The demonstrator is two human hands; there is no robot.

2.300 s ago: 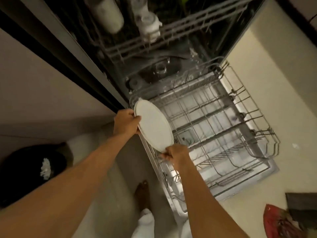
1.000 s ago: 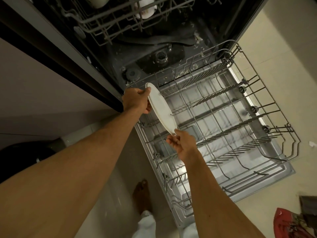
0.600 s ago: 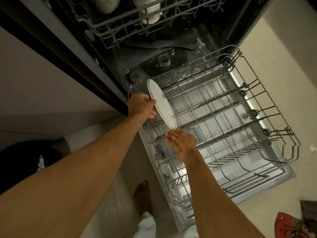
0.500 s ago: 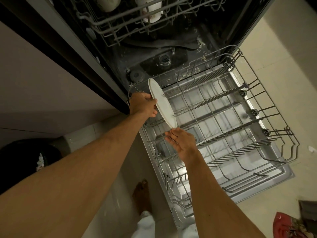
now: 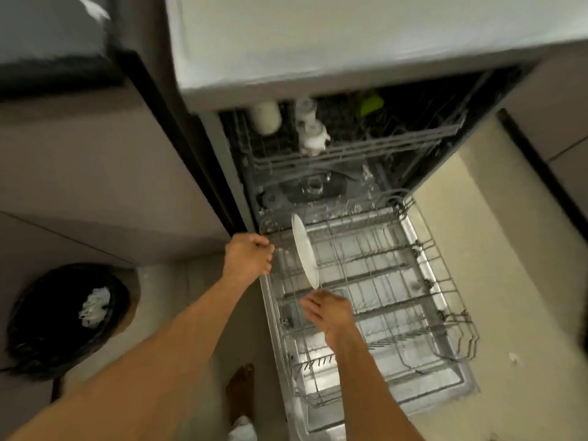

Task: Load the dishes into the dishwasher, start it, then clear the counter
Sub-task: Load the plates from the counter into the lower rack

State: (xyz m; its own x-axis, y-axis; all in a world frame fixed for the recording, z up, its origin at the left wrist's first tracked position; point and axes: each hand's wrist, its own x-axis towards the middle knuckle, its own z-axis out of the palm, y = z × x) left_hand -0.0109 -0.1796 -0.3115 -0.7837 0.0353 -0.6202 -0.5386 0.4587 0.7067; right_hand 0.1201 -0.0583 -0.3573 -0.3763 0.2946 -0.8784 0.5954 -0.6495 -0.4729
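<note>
At the back left of the rack (image 5: 375,272), the plate (image 5: 304,249) stands on edge. Our right hand (image 5: 331,313) hovers just below its near edge, fingers loose and empty. Our left hand (image 5: 248,259) has curled fingers beside the rack's rim, and we cannot tell if they grip it. We should check the plate sits steady.

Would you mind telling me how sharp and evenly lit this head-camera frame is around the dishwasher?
Head view: motion blur softens everything, worst on the upper rack and countertop; the white plate is readable. Head view: dim, warm light, with glare off the metal door under the lower rack; wide-angle lens bends cabinet edges.
</note>
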